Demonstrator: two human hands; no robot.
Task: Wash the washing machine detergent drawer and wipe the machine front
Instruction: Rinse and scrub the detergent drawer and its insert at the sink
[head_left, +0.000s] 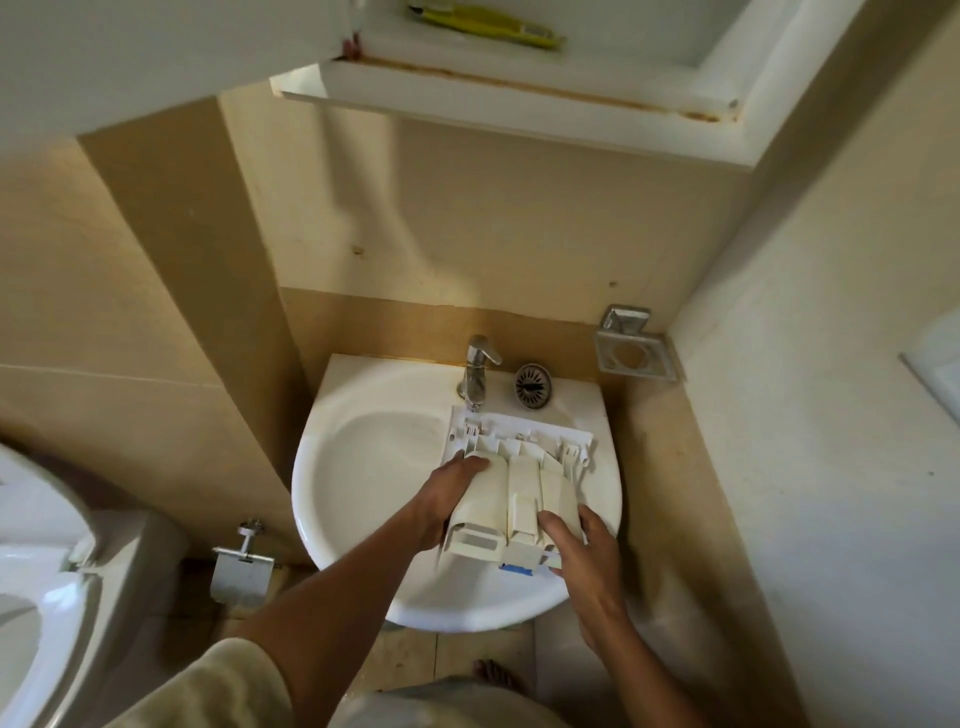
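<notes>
Over the white basin (363, 467), toward its 3 o'clock side, the detergent drawer (519, 488) lies with its front panel at 12 o'clock, just beside the tap (478, 364). The left grip (452, 493) clasps the drawer's 9 o'clock flank. The right grip (587, 556) clasps its 4 o'clock corner.

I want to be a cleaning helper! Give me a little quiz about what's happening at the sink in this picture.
1. True or false: the left hand and the right hand both hold the detergent drawer over the sink.
2. What lies on the sink's ledge just to the right of the tap? A) a drain strainer B) a sponge C) a bar of soap
3. Fill in: the hand nearer the tap is the ____ hand.

Key: 1 true; 2 A; 3 left.
</notes>
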